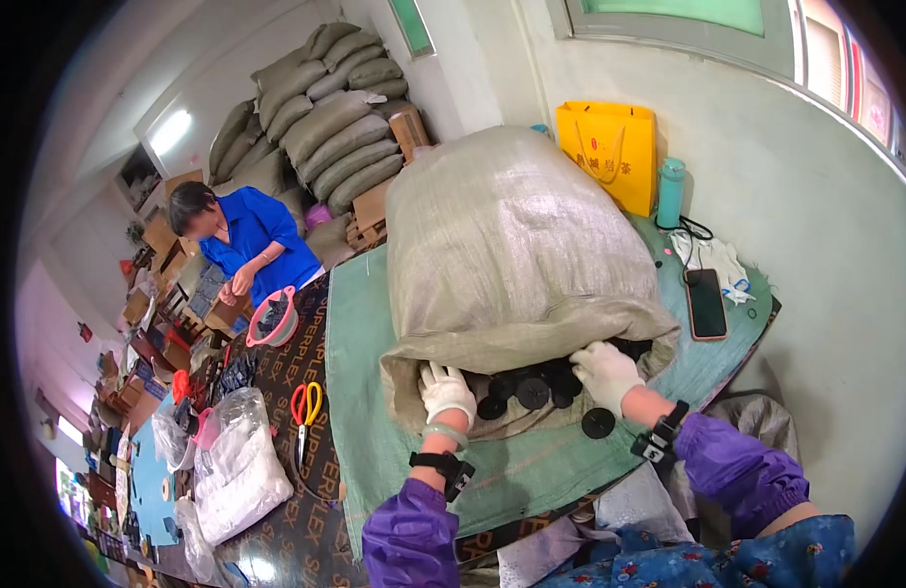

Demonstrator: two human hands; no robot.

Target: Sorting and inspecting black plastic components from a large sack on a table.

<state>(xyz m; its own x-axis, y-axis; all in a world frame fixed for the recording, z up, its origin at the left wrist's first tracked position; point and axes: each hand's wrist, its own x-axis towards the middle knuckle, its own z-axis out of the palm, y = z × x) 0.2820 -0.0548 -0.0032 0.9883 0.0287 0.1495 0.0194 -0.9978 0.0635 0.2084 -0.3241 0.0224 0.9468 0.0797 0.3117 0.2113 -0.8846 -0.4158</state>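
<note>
A large woven plastic sack (pixel 511 228) lies on its side, its mouth facing me. Round black discs (pixel 532 393) spill out at the opening, and one loose black disc (pixel 598 423) rests close to the lip. My left hand (pixel 447 393), in a white glove, reaches into the left part of the mouth with fingers extended and spread. At the right part of the opening, my right hand (pixel 607 375), also gloved, touches the upper rim beside the discs. Its fingertips are partly hidden, so whether it pinches the fabric is unclear.
Green woven sheeting (pixel 364 441) covers this part of the table. A smartphone (pixel 706 305), white gloves (pixel 714 257), a teal bottle (pixel 670 192) and a yellow paper bag (pixel 607 158) are at right. Scissors (pixel 306 411) and a pink basket (pixel 273 320) lie left, near a person (pixel 254 235) in blue.
</note>
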